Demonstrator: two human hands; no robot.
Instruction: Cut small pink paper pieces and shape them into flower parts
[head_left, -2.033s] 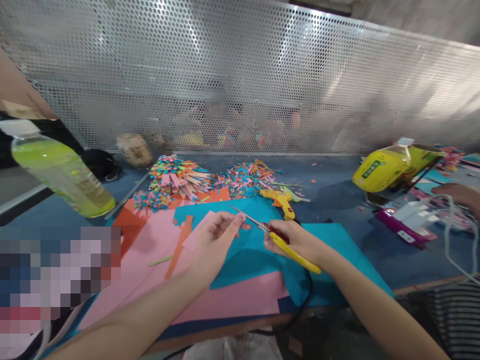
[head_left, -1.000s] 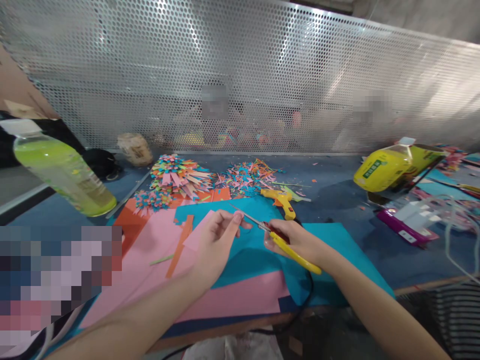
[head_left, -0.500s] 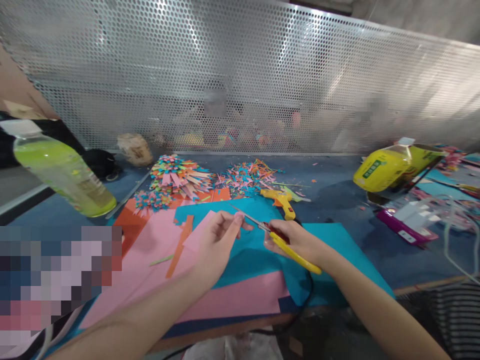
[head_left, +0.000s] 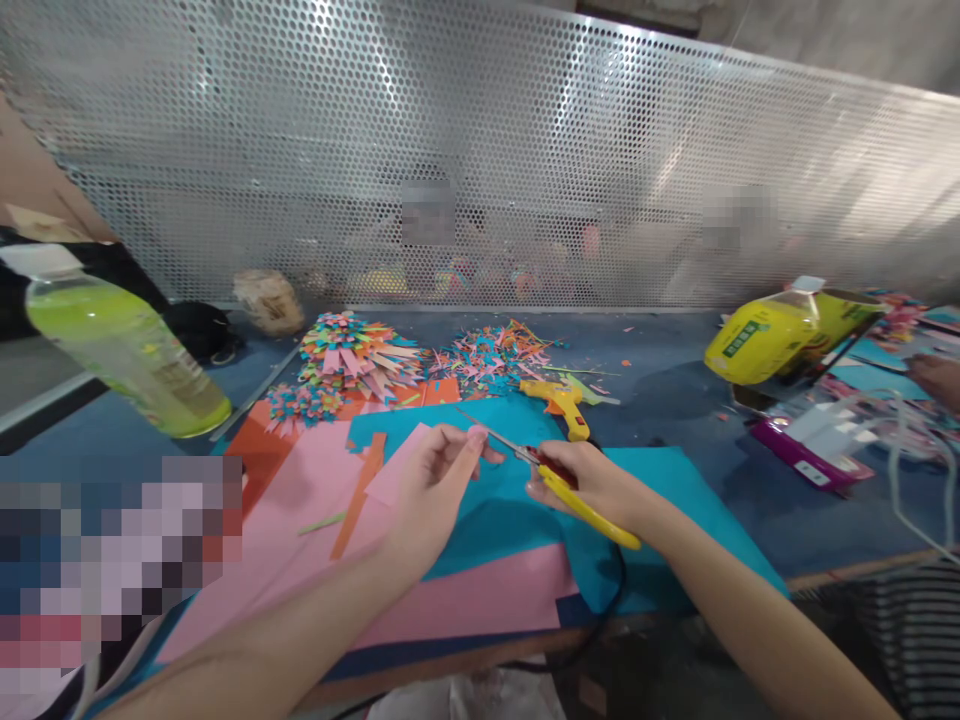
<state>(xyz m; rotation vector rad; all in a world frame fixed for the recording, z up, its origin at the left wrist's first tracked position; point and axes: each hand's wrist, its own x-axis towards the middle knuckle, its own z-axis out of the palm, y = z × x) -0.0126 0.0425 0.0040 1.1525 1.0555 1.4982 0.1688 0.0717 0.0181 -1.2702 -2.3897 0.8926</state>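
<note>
My right hand [head_left: 585,480] grips scissors [head_left: 592,515] with yellow handles. Their thin metal blades point left and reach the fingertips of my left hand [head_left: 446,475]. Pinched there between thumb and fingers is a small piece of pink paper [head_left: 478,433], mostly hidden. Beneath both hands lie blue paper sheets [head_left: 495,520] and a large pink sheet [head_left: 285,520]. A smaller pink sheet [head_left: 397,468] sticks out behind my left wrist, beside an orange paper strip [head_left: 360,495] and a thin green strip [head_left: 320,523].
Behind the hands are a yellow glue gun [head_left: 566,400], a heap of paper snippets [head_left: 491,350] and a spiky paper cone [head_left: 356,355]. Bottles stand left [head_left: 120,340] and right [head_left: 761,335]. A purple box [head_left: 810,455] is at right, near another person's hand [head_left: 937,375]. A perforated metal panel [head_left: 480,130] closes the back.
Another person's hand has come into view at the right edge. My hands, the scissors and the pink paper have hardly moved.
</note>
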